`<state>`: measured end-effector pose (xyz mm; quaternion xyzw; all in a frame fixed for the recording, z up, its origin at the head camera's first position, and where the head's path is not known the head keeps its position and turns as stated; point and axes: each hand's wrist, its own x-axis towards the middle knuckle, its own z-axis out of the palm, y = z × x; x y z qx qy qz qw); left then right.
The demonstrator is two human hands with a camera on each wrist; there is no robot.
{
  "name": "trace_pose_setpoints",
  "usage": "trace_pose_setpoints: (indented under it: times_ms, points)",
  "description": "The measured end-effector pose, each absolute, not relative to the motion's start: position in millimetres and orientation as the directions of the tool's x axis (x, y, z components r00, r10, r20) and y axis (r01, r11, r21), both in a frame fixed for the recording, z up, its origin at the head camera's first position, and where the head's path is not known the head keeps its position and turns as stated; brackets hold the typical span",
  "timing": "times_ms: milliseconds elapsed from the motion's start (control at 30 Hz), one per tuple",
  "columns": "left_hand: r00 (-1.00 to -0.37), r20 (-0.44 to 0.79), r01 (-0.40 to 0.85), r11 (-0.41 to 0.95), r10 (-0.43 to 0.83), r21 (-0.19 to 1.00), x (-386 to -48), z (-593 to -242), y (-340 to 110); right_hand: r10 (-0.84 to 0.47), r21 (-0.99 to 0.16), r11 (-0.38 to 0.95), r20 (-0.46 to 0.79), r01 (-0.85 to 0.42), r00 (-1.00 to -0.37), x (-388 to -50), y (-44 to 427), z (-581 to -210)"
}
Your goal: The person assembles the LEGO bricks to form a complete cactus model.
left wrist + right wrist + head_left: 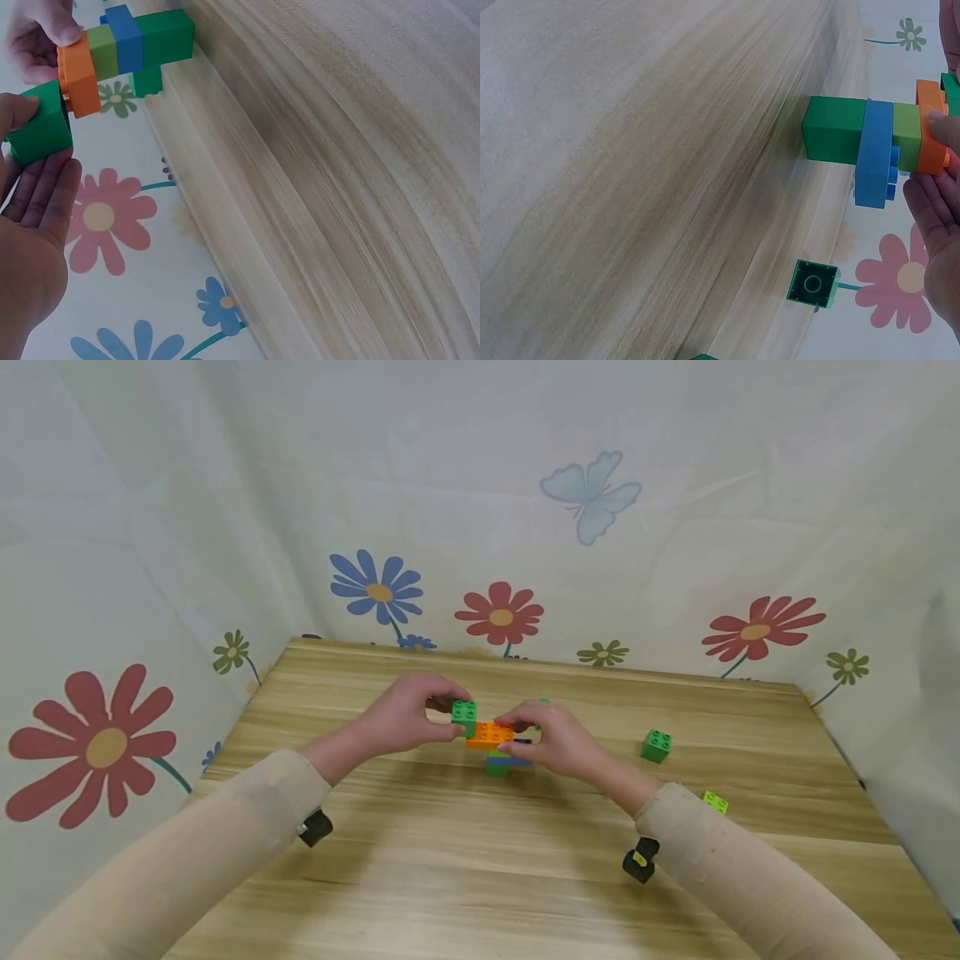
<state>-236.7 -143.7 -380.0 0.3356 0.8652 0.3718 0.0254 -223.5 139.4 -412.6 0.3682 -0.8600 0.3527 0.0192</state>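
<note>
- The pale cloth wall [420,468], with printed flowers and one butterfly, rose behind the far edge of the desk [420,877].
- My left hand [408,714] held a green cube [463,717] between thumb and fingers, parted only as wide as the cube.
- My right hand [558,739] pinched the orange brick [489,735] likewise, the thumb on one face and fingers on the opposite.
- The stack [877,150] was about midway between the left and right edges: green base [834,129], then blue brick [874,176], lime piece [906,136], and the orange brick on top.
- The green cube was at the left end of the orange brick, tilted; I could not tell whether they were joined.
- One loose green block [656,747] lay towards the right edge.
- Another green block [812,283] was near the far edge, its hollow underside showing.
- A loose lime block [716,802], towards the right edge also, was partly covered by my right sleeve [750,868].
</note>
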Motion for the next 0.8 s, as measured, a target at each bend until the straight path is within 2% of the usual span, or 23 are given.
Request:
trace_pose_setpoints:
  times_ms: [800]
  points:
    - [-0.784, 0.181, 0.548, 0.526, 0.593, 0.651, -236.0, -383.6, -140.6, -0.607, -0.593, 0.498, 0.283, -0.633, -0.742, -224.1, 138.3, -413.9]
